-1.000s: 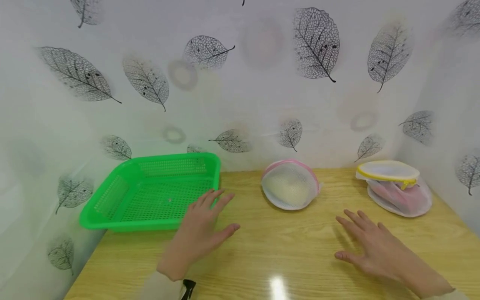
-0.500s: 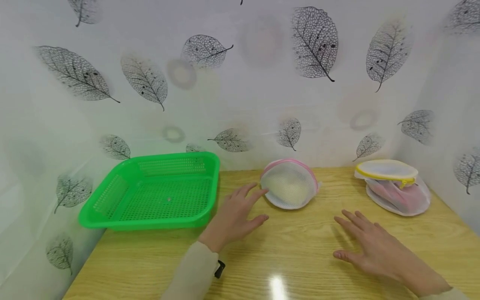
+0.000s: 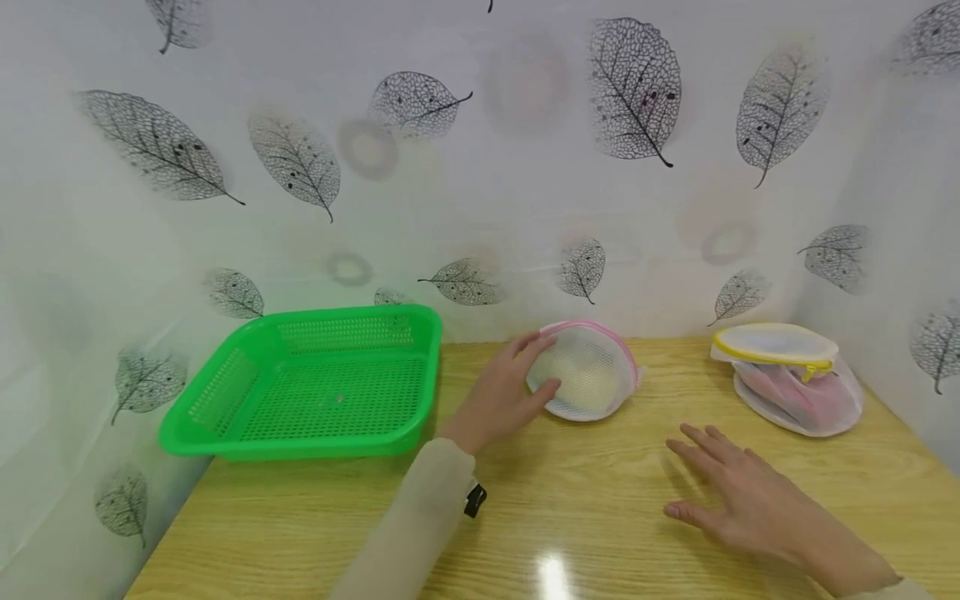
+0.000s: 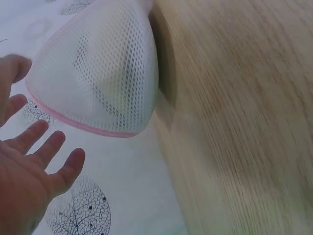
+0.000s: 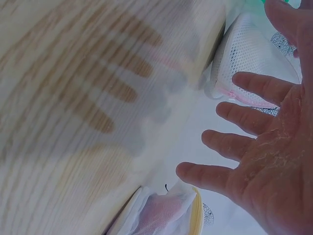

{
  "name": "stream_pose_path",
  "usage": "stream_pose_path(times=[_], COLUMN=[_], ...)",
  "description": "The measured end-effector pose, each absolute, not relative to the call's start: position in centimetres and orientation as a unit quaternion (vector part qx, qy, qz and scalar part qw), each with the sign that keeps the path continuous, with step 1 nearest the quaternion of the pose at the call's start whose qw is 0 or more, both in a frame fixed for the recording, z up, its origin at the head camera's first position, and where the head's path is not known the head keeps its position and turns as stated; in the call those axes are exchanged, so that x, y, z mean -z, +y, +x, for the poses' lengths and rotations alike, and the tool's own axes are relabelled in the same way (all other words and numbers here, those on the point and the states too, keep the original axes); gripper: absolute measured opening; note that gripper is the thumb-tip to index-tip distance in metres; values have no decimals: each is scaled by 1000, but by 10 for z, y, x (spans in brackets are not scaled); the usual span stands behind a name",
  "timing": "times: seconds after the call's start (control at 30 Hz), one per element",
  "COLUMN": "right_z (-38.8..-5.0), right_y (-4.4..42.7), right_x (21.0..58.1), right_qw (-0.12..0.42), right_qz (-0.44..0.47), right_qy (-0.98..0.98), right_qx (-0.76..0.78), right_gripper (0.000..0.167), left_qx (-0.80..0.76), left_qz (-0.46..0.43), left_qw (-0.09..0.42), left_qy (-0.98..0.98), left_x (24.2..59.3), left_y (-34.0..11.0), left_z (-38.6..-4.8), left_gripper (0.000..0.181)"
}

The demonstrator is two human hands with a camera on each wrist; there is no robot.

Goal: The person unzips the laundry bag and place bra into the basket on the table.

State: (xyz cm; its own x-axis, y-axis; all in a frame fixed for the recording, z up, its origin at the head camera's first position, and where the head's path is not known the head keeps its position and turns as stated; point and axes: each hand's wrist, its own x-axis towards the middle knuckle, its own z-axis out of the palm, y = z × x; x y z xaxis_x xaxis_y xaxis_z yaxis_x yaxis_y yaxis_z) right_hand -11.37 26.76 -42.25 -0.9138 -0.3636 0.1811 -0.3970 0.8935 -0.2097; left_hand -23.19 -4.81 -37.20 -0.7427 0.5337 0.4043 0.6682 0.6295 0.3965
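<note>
A white mesh laundry bag with a pink zip edge (image 3: 588, 375) stands on the table near the back wall, something pale inside it. At its left side is my left hand (image 3: 506, 396), fingers spread and slightly bent. The left wrist view has the thumb and fingertips beside the bag's pink edge (image 4: 88, 128), not closed round it; whether the thumb touches is hard to tell. My right hand (image 3: 742, 492) hovers over the table's right part, fingers spread, holding nothing. Beyond it sits a second mesh bag with a yellow zip (image 3: 795, 383), pinkish cloth inside.
A green plastic basket (image 3: 300, 450) with perforated sides stands at the left of the wood-grain table (image 3: 600, 517). A white curtain with leaf prints (image 3: 517, 208) closes off the back and sides.
My left hand has moved right from beside the green basket to the pink-edged mesh bag. The right hand stays almost where it was. Neither bag has visibly moved.
</note>
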Motion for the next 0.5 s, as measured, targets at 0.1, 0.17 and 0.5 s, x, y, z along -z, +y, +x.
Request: stream_pose_path(times=[0.1, 0.17, 0.5], right_z=[-114, -114, -116], right_y=[266, 265, 262], right_x=[422, 422, 421], right_qw=[69, 69, 72], right_qz=[198, 199, 206], right_qy=[-969, -969, -967], right_qx=[-127, -129, -132], right_gripper=[76, 76, 75], left_qx=[267, 272, 331], left_qz=[-329, -321, -257], left_qw=[136, 136, 81], left_qy=[-896, -897, -904], left_x=[373, 374, 375], left_y=[-41, -37, -14], left_z=[-239, -244, -270], left_gripper=[54, 54, 48])
